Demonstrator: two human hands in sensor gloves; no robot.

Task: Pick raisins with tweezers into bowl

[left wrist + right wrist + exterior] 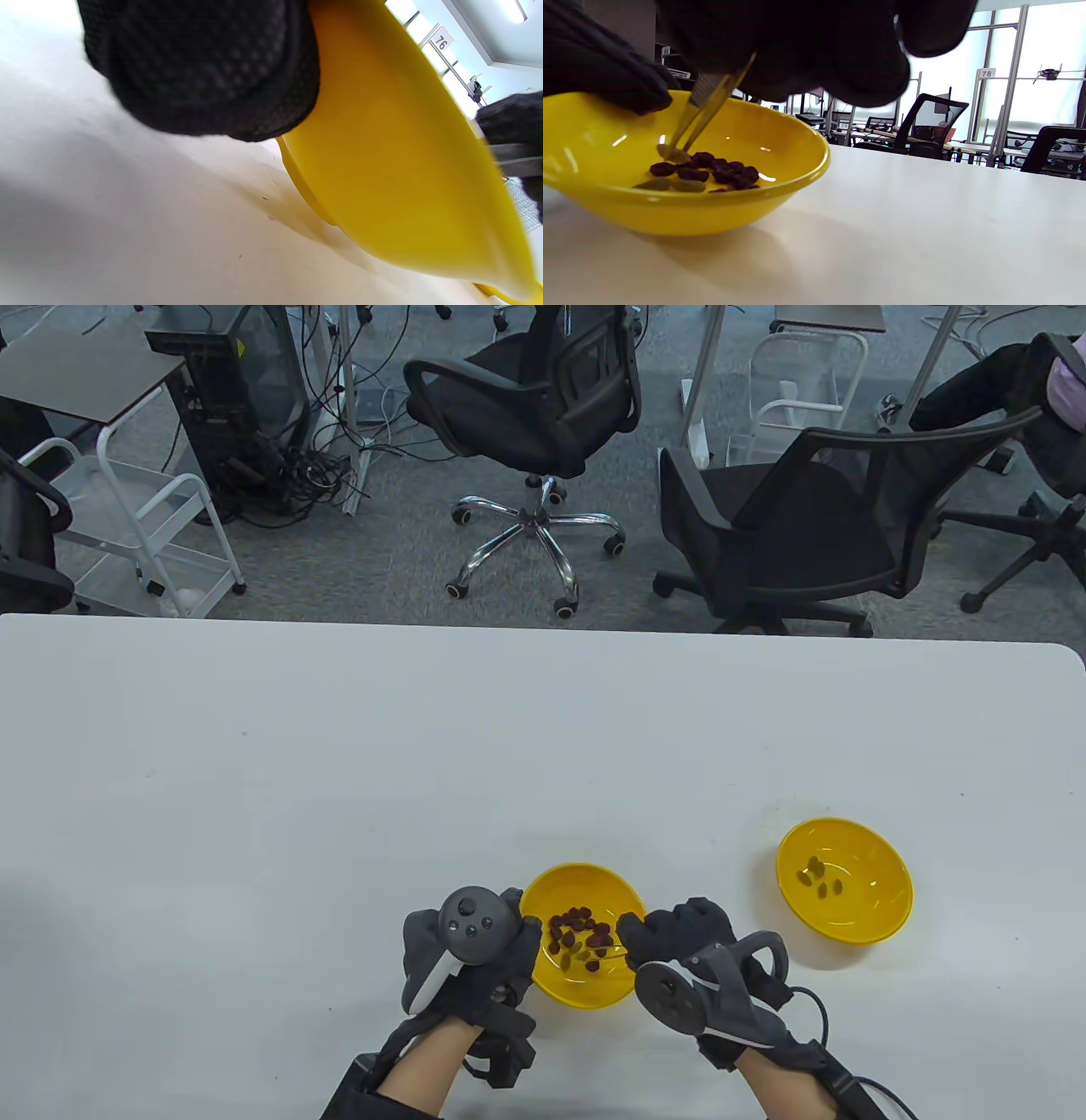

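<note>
A yellow bowl (543,980) holding several dark and pale raisins (581,940) sits near the table's front edge. My left hand (501,942) holds its left rim; the bowl's outer wall (394,161) fills the left wrist view. My right hand (670,937) pinches metal tweezers (706,101), whose tips reach down into the bowl and close on a pale raisin (672,154) among the others. A second yellow bowl (882,891) stands to the right with three pale raisins (819,878) inside.
The white table (339,780) stretches wide behind and to the left of the bowls. Office chairs (797,526) and carts stand on the floor beyond the table's far edge.
</note>
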